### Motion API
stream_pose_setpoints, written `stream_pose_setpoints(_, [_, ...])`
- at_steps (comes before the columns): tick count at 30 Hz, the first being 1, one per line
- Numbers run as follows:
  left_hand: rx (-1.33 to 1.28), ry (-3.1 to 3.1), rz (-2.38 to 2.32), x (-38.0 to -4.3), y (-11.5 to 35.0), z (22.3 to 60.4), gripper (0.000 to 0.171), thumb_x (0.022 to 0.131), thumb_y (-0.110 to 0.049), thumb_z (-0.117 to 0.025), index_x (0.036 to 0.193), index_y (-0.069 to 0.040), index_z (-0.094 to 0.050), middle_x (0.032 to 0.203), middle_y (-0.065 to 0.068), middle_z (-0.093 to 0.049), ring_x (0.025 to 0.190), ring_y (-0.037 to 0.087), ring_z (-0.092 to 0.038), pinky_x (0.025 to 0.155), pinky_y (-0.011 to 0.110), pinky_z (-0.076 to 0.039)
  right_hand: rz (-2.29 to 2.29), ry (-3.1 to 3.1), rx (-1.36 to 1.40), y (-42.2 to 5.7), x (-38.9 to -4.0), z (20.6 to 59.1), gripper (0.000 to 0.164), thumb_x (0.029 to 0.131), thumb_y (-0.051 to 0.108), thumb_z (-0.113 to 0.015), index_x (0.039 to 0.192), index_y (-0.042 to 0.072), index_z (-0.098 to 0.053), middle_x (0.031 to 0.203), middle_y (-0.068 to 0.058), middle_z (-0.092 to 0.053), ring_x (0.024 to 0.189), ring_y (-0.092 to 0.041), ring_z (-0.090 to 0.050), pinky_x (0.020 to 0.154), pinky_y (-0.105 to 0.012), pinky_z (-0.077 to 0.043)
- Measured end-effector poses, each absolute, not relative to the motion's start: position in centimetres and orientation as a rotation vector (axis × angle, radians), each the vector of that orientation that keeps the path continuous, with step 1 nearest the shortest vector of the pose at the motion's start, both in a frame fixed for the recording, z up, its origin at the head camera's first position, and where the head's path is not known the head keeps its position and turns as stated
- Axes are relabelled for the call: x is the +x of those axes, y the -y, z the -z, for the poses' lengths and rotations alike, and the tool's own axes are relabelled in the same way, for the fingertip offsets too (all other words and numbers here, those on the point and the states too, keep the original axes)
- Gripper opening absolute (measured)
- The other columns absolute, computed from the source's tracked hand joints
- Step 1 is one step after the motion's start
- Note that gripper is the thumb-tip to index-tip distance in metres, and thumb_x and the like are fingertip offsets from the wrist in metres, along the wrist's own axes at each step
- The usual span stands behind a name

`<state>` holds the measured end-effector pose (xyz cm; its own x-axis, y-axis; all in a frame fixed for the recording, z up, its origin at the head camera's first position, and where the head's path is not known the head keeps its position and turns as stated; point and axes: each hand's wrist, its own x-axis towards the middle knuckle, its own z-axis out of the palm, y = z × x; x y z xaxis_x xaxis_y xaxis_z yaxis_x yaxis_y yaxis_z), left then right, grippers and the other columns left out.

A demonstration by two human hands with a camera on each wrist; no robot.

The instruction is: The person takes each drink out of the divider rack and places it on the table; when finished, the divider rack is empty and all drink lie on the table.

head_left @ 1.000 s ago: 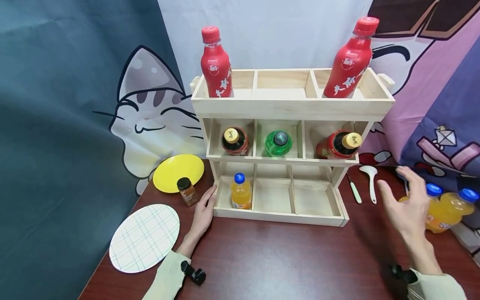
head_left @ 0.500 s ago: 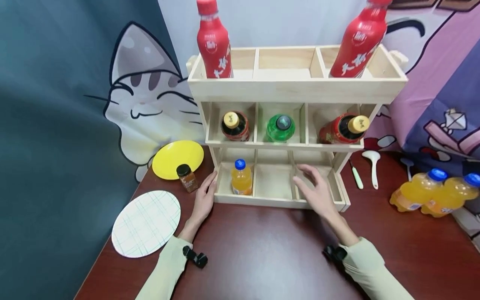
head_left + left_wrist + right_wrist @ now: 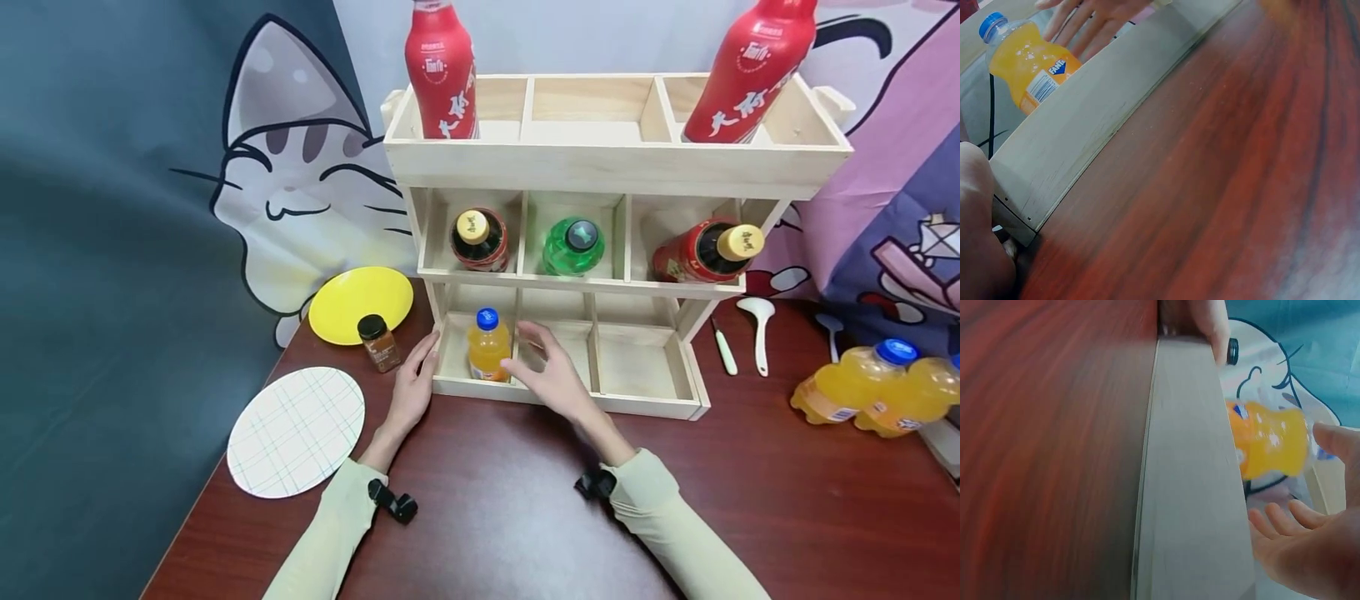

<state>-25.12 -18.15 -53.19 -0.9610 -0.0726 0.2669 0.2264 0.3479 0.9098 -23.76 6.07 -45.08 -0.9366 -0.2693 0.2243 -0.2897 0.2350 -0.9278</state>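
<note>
An orange soda bottle (image 3: 489, 350) with a blue cap stands in the bottom-left compartment of a wooden shelf rack (image 3: 615, 171). My right hand (image 3: 553, 375) reaches over the rack's front board beside that bottle, thumb and fingers spread apart. In the right wrist view the thumb is near the neck of the soda bottle (image 3: 1275, 440), and the other fingers (image 3: 1279, 519) lie below it with a gap. Against the lower left side of the rack, my left hand (image 3: 412, 387) rests with its fingers extended. The left wrist view shows the same soda bottle (image 3: 1029, 62) behind the front board.
Red bottles (image 3: 442, 75) stand on the top tier; sauce bottles (image 3: 480, 242) and a green bottle (image 3: 572, 247) fill the middle one. At left are a yellow plate (image 3: 352, 300), a spice jar (image 3: 381, 346) and a checked plate (image 3: 296, 433). Right: a white ladle (image 3: 759, 333), more soda bottles (image 3: 847, 383).
My right hand has swept left from the soda bottles on the right, across the lower tier, to the orange soda bottle in the rack. The left hand stays at the rack's side; the head view has tilted down.
</note>
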Motion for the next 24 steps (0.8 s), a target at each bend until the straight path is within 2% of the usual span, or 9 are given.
stream_pose_setpoints(5, [-0.152,2.335,1.652,-25.2,18.1,53.2,0.038,0.094,-0.031,-0.044,0.132,-0.023,-0.046,0.138,-0.004,-0.041,0.13,0.012,-0.033,0.108,0.037,-0.026,-1.826,2.522,0.548,-4.1,-25.2,47.2,0.079,0.072,0.04,-0.072,0.135,0.016,-0.032,0.128,-0.007,-0.048,0.119,-0.023,-0.045,0.102,-0.041,-0.035])
stream_pose_setpoints(8, [-0.162,2.328,1.653,-25.2,18.0,53.2,0.038,0.095,-0.03,-0.043,0.132,-0.022,-0.046,0.138,-0.003,-0.041,0.13,0.013,-0.033,0.108,0.037,-0.025,-1.803,2.535,0.541,-3.2,-25.6,47.8,0.078,0.072,0.043,-0.071,0.135,0.018,-0.032,0.122,-0.006,-0.052,0.111,-0.021,-0.05,0.096,-0.04,-0.041])
stream_pose_setpoints(11, [-0.161,2.339,1.651,-25.2,17.9,53.3,0.038,0.095,-0.031,-0.043,0.132,-0.023,-0.046,0.138,-0.004,-0.041,0.13,0.012,-0.033,0.108,0.037,-0.026,-1.822,2.508,0.496,-2.7,-25.6,47.9,0.071,0.073,0.038,-0.072,0.132,0.019,-0.037,0.118,-0.006,-0.055,0.107,-0.02,-0.053,0.093,-0.038,-0.043])
stream_pose_setpoints(17, [-0.133,2.344,1.651,-25.3,17.9,53.5,0.038,0.094,-0.031,-0.044,0.131,-0.023,-0.046,0.137,-0.009,-0.042,0.128,0.006,-0.034,0.108,0.033,-0.026,-1.845,2.458,0.438,-2.3,-24.1,45.5,0.061,0.075,0.019,-0.072,0.127,0.008,-0.043,0.115,-0.013,-0.057,0.105,-0.026,-0.054,0.091,-0.042,-0.044])
stream_pose_setpoints(24, [-0.144,2.346,1.641,-25.2,18.0,53.2,0.038,0.095,-0.03,-0.043,0.132,-0.022,-0.045,0.137,-0.009,-0.041,0.129,0.008,-0.034,0.108,0.034,-0.027,-1.928,2.388,0.384,-2.5,-23.5,44.5,0.061,0.075,0.017,-0.073,0.128,0.01,-0.043,0.118,-0.013,-0.055,0.108,-0.026,-0.053,0.095,-0.041,-0.042])
